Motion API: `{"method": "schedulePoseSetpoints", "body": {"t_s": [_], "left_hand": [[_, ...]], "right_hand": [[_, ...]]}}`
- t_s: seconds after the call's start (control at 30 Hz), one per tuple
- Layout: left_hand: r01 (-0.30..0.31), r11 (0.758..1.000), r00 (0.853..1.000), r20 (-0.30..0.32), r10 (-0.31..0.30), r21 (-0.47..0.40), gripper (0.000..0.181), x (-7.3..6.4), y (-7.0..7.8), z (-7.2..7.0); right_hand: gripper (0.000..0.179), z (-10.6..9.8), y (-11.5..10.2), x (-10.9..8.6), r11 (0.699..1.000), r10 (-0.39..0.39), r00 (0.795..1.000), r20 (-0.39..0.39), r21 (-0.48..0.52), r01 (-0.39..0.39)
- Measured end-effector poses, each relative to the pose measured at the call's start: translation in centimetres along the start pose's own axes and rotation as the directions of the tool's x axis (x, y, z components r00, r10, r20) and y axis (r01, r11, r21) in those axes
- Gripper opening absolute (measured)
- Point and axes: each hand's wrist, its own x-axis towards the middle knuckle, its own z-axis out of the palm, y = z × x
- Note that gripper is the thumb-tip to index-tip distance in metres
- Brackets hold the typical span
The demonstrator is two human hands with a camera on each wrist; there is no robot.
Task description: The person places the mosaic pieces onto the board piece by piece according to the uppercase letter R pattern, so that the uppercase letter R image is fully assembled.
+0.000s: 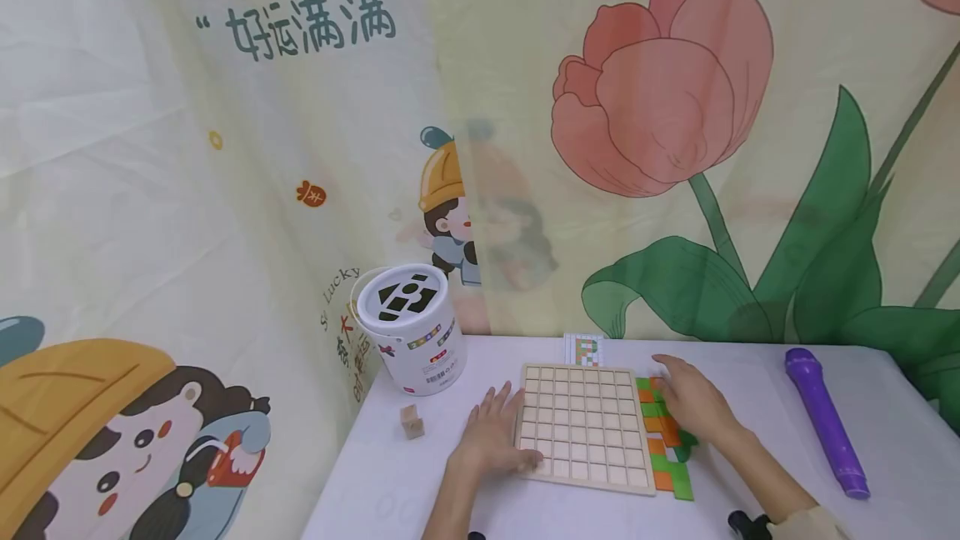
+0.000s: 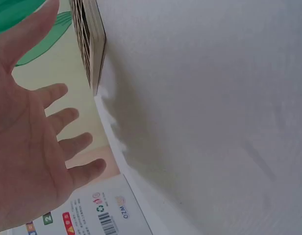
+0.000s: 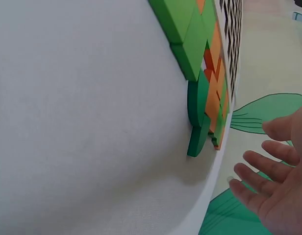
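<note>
A wooden grid board [image 1: 585, 427] of small square cells lies flat on the white table. My left hand [image 1: 491, 433] is at its left edge, fingers spread, the thumb over the lower left corner. The left wrist view shows that hand's palm [image 2: 28, 127] holding nothing, with the board's edge [image 2: 98, 54] near the thumb. Against the board's right side lie flat green and orange blocks [image 1: 663, 482], with dark green curved pieces [image 3: 198, 100] among them. My right hand [image 1: 693, 401] hovers over their upper part, fingers extended; the right wrist view shows nothing in its palm [image 3: 283, 191].
A white bucket [image 1: 429, 357] with shaped holes in its lid stands at the back left. Small wooden cubes [image 1: 412, 422] sit before it. A card with a coloured grid pattern [image 1: 585, 348] lies behind the board. A purple microphone-shaped rod [image 1: 827, 423] lies at the right.
</note>
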Motion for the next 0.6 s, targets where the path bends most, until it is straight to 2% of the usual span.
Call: {"method": "schedulePoseSetpoints", "body": {"t_s": [0.1, 0.23, 0.6], "left_hand": [[0.006, 1.0, 0.999, 0.054, -0.006, 0.003, 0.116, -0.1, -0.1, 0.0], [0.0, 1.0, 0.996, 0.093, 0.0, 0.006, 0.121, -0.4, -0.3, -0.1], [0.009, 1.0, 0.994, 0.108, -0.007, -0.016, 0.115, -0.5, 0.0, 0.3]], "right_hand": [[0.045, 0.1, 0.2, 0.6, 0.999, 0.041, 0.999, 0.017, 0.009, -0.041], [0.042, 0.4, 0.7, 1.1, 0.998, 0.066, 0.998, 0.019, 0.001, -0.066], [0.034, 0.5, 1.2, 1.3, 0.994, 0.107, 0.994, -0.001, -0.011, -0.107]]}}
